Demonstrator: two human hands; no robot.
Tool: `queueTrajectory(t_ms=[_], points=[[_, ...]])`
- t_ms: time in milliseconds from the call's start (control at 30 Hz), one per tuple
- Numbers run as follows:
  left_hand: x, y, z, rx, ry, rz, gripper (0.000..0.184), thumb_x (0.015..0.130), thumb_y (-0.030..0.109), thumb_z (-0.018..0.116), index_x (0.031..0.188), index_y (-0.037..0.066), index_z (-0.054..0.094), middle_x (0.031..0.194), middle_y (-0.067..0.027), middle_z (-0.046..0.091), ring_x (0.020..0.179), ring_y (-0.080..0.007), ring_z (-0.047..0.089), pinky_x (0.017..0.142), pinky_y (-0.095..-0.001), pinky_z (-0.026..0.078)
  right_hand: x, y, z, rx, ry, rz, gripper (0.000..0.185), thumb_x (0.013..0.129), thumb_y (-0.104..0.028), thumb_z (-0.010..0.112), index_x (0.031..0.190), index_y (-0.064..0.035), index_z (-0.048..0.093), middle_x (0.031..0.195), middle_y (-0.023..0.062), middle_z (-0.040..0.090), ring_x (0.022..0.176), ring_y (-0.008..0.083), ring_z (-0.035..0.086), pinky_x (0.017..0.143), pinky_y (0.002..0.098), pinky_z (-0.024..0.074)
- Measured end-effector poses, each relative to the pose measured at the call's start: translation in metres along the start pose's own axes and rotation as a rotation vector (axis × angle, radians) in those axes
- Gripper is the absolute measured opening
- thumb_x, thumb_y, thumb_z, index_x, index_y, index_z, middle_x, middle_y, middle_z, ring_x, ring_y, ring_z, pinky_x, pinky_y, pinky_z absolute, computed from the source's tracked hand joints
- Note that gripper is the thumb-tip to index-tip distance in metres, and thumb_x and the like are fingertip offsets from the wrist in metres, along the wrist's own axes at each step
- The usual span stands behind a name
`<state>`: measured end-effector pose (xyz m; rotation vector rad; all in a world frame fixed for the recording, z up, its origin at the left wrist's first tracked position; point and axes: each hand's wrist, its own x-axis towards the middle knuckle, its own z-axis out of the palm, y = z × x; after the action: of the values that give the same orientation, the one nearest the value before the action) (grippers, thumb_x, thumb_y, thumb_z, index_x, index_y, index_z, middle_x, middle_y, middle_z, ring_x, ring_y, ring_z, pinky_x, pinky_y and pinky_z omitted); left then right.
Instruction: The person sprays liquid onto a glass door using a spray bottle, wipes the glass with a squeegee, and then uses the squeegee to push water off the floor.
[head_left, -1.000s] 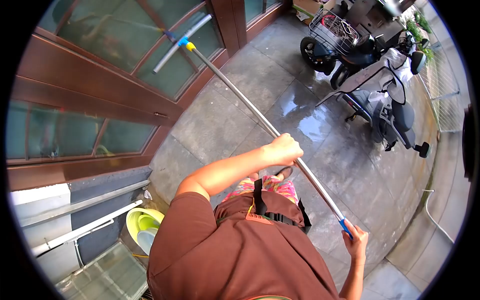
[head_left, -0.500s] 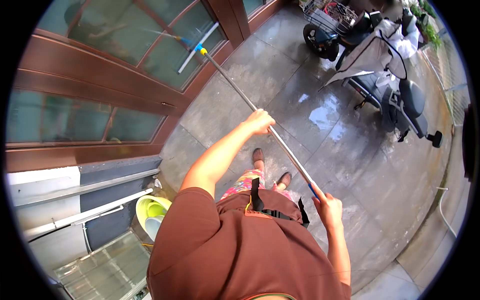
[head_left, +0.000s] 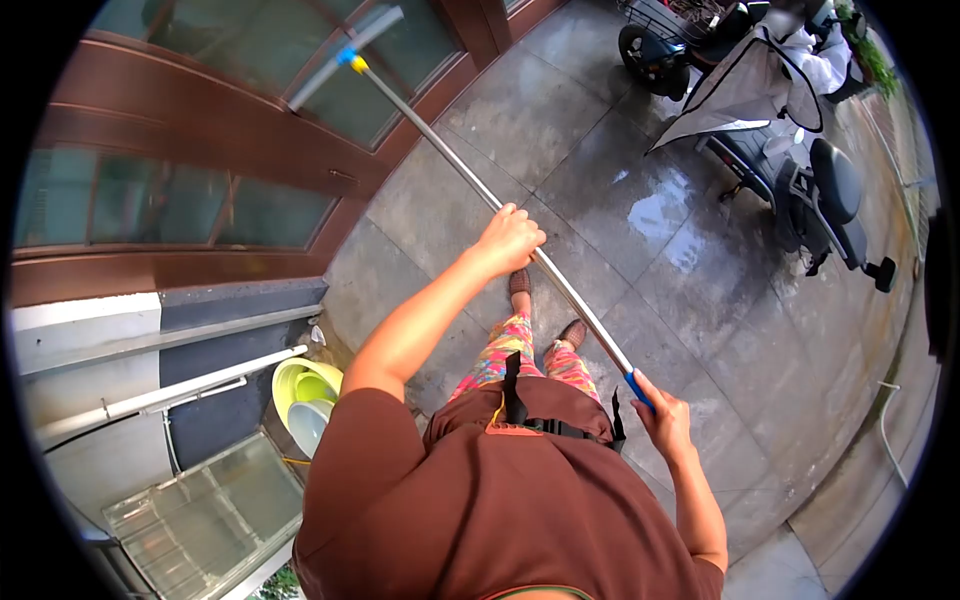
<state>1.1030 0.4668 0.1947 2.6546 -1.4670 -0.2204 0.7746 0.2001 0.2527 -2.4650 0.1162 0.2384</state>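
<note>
A long metal pole [head_left: 440, 148] runs diagonally from upper left to lower right. My left hand [head_left: 509, 240] is wrapped round its middle. My right hand [head_left: 664, 415] grips the blue handle [head_left: 640, 388] at its lower end. At the far end, a yellow and blue joint [head_left: 352, 60] carries a long pale squeegee-like head [head_left: 378, 28], which lies over the glass panes [head_left: 350, 100] of a brown-framed door [head_left: 200, 115]. Whether the head touches the glass I cannot tell.
Two-wheelers, one with a grey cover [head_left: 750, 90], stand at the upper right on wet grey paving [head_left: 590, 150]. Yellow-green basins [head_left: 290, 380] lie at the lower left beside a white pipe [head_left: 180, 395] and a glass-topped frame [head_left: 210, 520]. A hose [head_left: 885, 430] hangs at the right.
The pole's head moved right along the door, then back up and left. Both hands have shifted left and upward in view since the first frame, still on the pole. The feet now show more.
</note>
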Motion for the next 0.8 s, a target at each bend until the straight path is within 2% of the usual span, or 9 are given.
queueTrajectory(t_ms=[33, 133, 233, 333, 433, 567, 600, 633, 800], points=[[-0.005, 0.008, -0.020, 0.014, 0.047, 0.002, 0.014, 0.067, 0.019, 0.075, 0.069, 0.013, 0.063, 0.074, -0.0016, 0.062, 0.084, -0.0229, 0.059, 0.085, -0.0396, 0.042, -0.007, 0.000, 0.001, -0.016, 0.024, -0.019, 0.058, 0.078, -0.018, 0.076, 0.131, -0.0273, 0.058, 0.064, 0.0097, 0.056, 0.054, 0.0301, 0.058, 0.050, 0.0410, 0.0467], [-0.014, 0.017, -0.078, -0.011, 0.368, 0.019, 0.019, 0.068, 0.022, 0.075, 0.067, 0.012, 0.059, 0.071, -0.0012, 0.058, 0.080, -0.0226, 0.056, 0.081, -0.0383, 0.043, -0.012, -0.001, 0.004, -0.042, 0.068, -0.077, 0.059, 0.076, -0.015, 0.077, 0.131, -0.0237, 0.058, 0.064, 0.0093, 0.055, 0.054, 0.0293, 0.058, 0.050, 0.0399, 0.0465], [-0.014, 0.009, -0.058, 0.020, 0.376, 0.078, 0.023, 0.069, 0.026, 0.074, 0.067, 0.012, 0.057, 0.071, -0.0010, 0.056, 0.078, -0.0224, 0.055, 0.081, -0.0379, 0.042, -0.010, -0.002, 0.013, -0.034, 0.088, -0.091, 0.060, 0.076, -0.012, 0.077, 0.132, -0.0221, 0.058, 0.065, 0.0094, 0.056, 0.055, 0.0290, 0.059, 0.051, 0.0395, 0.0477], [-0.015, 0.006, -0.027, -0.069, 0.321, 0.044, 0.016, 0.068, 0.017, 0.072, 0.065, 0.011, 0.057, 0.070, -0.0017, 0.056, 0.079, -0.0227, 0.055, 0.081, -0.0380, 0.043, -0.013, -0.006, 0.016, -0.025, 0.080, -0.066, 0.060, 0.077, -0.012, 0.076, 0.133, -0.0235, 0.057, 0.069, 0.0109, 0.061, 0.058, 0.0298, 0.062, 0.054, 0.0398, 0.0494], [-0.024, -0.002, 0.022, -0.130, 0.184, -0.031, 0.008, 0.066, 0.011, 0.069, 0.067, 0.011, 0.061, 0.072, -0.0020, 0.060, 0.083, -0.0241, 0.057, 0.085, -0.0393, 0.043, -0.009, -0.025, 0.011, -0.027, -0.089, 0.050, 0.061, 0.078, -0.008, 0.075, 0.134, -0.0218, 0.056, 0.088, 0.0178, 0.069, 0.073, 0.0341, 0.068, 0.063, 0.0386, 0.0528], [-0.031, -0.011, 0.093, -0.155, -0.022, -0.068, 0.006, 0.066, 0.013, 0.069, 0.070, 0.014, 0.065, 0.075, -0.0026, 0.063, 0.088, -0.0257, 0.058, 0.089, -0.0405, 0.042, -0.009, -0.023, 0.033, -0.024, -0.195, 0.133, 0.060, 0.080, -0.013, 0.074, 0.135, -0.0280, 0.054, 0.081, 0.0193, 0.067, 0.070, 0.0367, 0.066, 0.064, 0.0421, 0.0514], [-0.031, -0.003, 0.102, -0.187, 0.027, -0.062, 0.006, 0.066, 0.014, 0.069, 0.070, 0.014, 0.065, 0.075, -0.0027, 0.063, 0.088, -0.0256, 0.058, 0.088, -0.0402, 0.042, -0.017, -0.011, 0.038, -0.063, -0.158, 0.109, 0.057, 0.081, -0.018, 0.073, 0.134, -0.0320, 0.055, 0.073, 0.0164, 0.065, 0.065, 0.0365, 0.065, 0.060, 0.0445, 0.0509], [-0.029, 0.004, 0.106, -0.219, 0.075, -0.056, 0.007, 0.065, 0.014, 0.070, 0.070, 0.014, 0.065, 0.075, -0.0027, 0.063, 0.088, -0.0255, 0.059, 0.088, -0.0400, 0.042, -0.020, -0.007, 0.031, -0.072, -0.129, 0.074, 0.059, 0.081, -0.020, 0.073, 0.135, -0.0327, 0.054, 0.073, 0.0157, 0.065, 0.064, 0.0356, 0.065, 0.059, 0.0444, 0.0511], [-0.027, 0.004, 0.134, -0.231, -0.007, -0.139, 0.011, 0.066, 0.021, 0.072, 0.071, 0.014, 0.065, 0.079, -0.0037, 0.064, 0.091, -0.0248, 0.059, 0.090, -0.0409, 0.042, 0.000, -0.024, 0.013, -0.283, -0.134, 0.007, 0.059, 0.080, -0.022, 0.074, 0.135, -0.0329, 0.054, 0.064, 0.0115, 0.060, 0.057, 0.0314, 0.063, 0.054, 0.0441, 0.0503]])
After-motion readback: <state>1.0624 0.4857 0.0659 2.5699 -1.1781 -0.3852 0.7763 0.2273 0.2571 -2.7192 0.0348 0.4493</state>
